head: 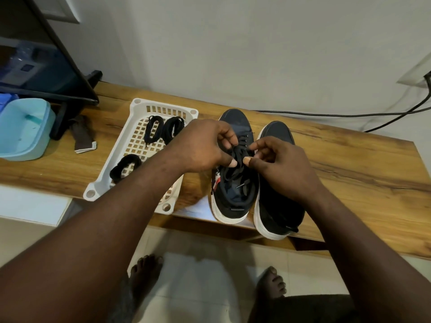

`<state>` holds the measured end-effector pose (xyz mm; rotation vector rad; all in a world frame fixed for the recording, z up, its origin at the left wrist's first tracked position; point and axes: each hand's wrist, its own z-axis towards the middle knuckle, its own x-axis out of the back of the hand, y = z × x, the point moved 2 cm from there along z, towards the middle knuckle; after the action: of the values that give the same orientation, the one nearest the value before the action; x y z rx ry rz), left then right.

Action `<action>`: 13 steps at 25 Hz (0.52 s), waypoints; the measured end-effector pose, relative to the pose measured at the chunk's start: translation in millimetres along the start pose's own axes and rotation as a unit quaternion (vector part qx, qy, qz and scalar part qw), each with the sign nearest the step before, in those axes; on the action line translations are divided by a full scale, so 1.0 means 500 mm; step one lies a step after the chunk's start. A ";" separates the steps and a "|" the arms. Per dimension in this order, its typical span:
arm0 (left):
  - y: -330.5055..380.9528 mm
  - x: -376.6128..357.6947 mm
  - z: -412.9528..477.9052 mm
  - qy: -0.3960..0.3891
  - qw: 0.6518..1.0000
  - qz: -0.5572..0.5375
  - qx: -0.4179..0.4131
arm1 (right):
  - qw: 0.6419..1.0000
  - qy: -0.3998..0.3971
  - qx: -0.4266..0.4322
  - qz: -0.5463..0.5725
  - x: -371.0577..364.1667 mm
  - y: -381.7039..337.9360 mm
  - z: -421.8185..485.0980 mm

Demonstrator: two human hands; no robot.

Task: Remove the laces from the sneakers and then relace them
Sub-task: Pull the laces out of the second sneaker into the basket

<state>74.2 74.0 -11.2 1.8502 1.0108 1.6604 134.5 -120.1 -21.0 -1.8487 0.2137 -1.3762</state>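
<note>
Lace (238, 155): soft, limp; best gripped near its tip.
Left hand (205, 148): pinching lace.
Right hand (277, 164): pinching lace.

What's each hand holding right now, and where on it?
Left hand and right hand both pinch the black lace, by its loose bunched part above the tongue of the sneaker beside the basket.

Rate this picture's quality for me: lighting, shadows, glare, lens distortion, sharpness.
Head view: soft, even indoor light; faint shadows on the wooden table; a pale glare patch on the table's near edge by the sneaker; wide-angle distortion bows the table edge and stretches the forearms; the lace pinched by left hand and right hand shows no motion blur.
</note>
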 end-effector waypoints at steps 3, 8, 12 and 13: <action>0.007 -0.018 0.011 0.026 0.999 -0.011 -0.018 | 0.999 0.012 -0.036 -0.010 0.014 0.020 0.010; 0.010 -0.010 0.027 0.060 0.988 -0.140 0.033 | 0.998 -0.008 -0.060 -0.008 0.028 0.029 0.025; 0.006 0.000 0.038 0.095 0.937 -0.307 0.139 | 0.998 0.000 -0.070 0.007 0.024 0.031 0.023; 0.005 -0.001 0.042 0.121 0.918 -0.342 0.161 | 0.996 0.022 -0.074 0.037 0.021 0.033 0.023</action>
<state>95.0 75.0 -13.3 1.2303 1.8691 1.3462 153.9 -131.2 -25.3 -1.9109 0.4133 -1.3825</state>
